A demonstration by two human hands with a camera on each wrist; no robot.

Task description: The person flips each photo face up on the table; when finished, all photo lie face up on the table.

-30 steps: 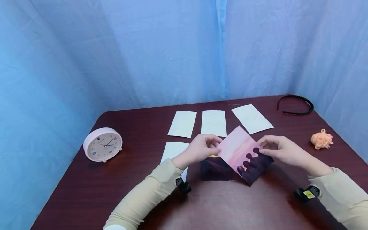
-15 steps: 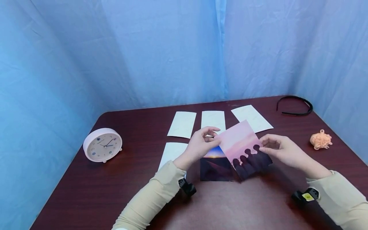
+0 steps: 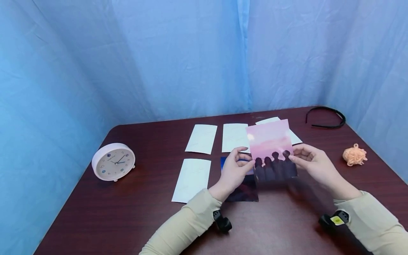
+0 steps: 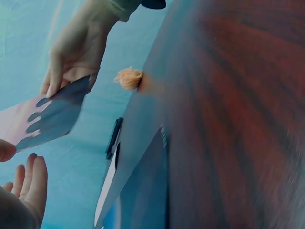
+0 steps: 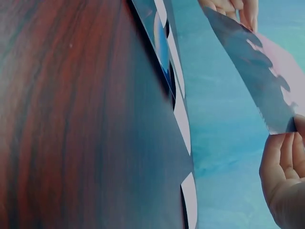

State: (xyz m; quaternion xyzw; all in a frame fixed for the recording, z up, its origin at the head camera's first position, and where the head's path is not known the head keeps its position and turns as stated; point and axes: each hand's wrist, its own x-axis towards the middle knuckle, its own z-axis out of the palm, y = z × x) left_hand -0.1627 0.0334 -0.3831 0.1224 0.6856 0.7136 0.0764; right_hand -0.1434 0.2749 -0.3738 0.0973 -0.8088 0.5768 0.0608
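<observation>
Photo (image 3: 271, 143) with pink sky over four dark heads, right of the frame's middle.
Left hand (image 3: 235, 171) and right hand (image 3: 315, 167) pinch its sides.

Site type: curtained tabletop station, arranged like a recording set; type of building cannot be determined
Work surface: dark red-brown, glossy wood-grain table (image 3: 95, 219) with rounded far-left corner
Enclosure: pale-blue hanging fabric curtains (image 3: 178, 63) behind the table and along both sides
Recording equipment: small black wrist-worn camera units (image 3: 224, 224), one per wrist; right unit carries yellow label (image 3: 337, 220)
Household items: round white desk clock (image 3: 114, 162), black curved headband (image 3: 343, 119)
</observation>
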